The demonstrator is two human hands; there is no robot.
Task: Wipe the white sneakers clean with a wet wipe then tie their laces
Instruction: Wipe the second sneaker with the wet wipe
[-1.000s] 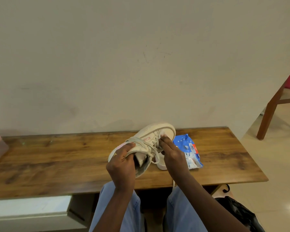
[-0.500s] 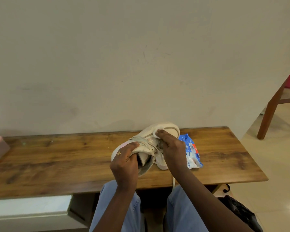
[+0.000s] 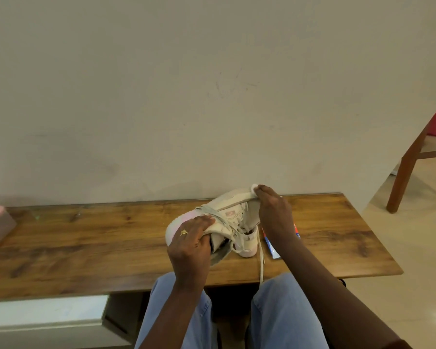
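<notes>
Gripping white leather sneaker (image 3: 233, 205) in curled left hand (image 3: 189, 244), pinching small white wet wipe (image 3: 254, 187) with right hand (image 3: 272, 212): press firm, short strokes round the toe.

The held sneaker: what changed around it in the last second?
The right hand, pinching the wet wipe, slid from the laces up to the toe of the sneaker, away from the person. The left hand kept holding the sneaker's heel end; the second sneaker and wipes pack stayed on the table.
</notes>
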